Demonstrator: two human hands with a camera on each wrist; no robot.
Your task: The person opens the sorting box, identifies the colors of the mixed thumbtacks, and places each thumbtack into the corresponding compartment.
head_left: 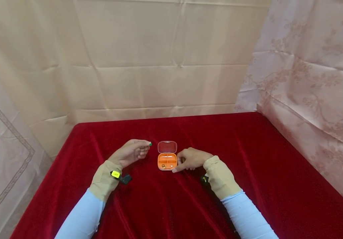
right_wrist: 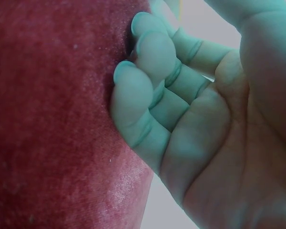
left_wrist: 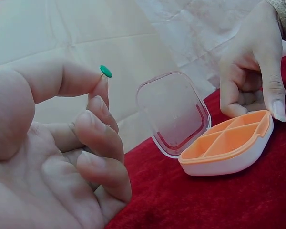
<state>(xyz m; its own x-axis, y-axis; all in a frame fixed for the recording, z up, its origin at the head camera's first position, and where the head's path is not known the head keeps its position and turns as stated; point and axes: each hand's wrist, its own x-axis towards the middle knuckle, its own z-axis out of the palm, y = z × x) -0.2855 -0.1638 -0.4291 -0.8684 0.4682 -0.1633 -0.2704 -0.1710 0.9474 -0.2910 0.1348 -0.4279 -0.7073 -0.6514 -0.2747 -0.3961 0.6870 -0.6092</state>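
Between the thumb and index finger of my left hand point(head_left: 131, 152) is a green thumbtack point(left_wrist: 106, 71), its pin pointing down toward the fingertips. The other left fingers curl loosely beside the palm. Right of it, an orange and white pill box point(head_left: 167, 162) lies on the red cloth with its clear lid point(left_wrist: 174, 112) raised at the back. Dividers split the box into compartments, and small metallic bits point(head_left: 163, 166) lie in the front ones. My right hand point(head_left: 193, 158) grips the box's right side, thumb at the front corner, bent fingers along the side. In the right wrist view the box is hidden.
Dark red velvety cloth point(head_left: 234, 149) covers the table, with soft folds. A beige curtain point(head_left: 165, 83) hangs behind it, a floral curtain point(head_left: 315, 86) on the right and a pale one point(head_left: 1, 142) on the left.
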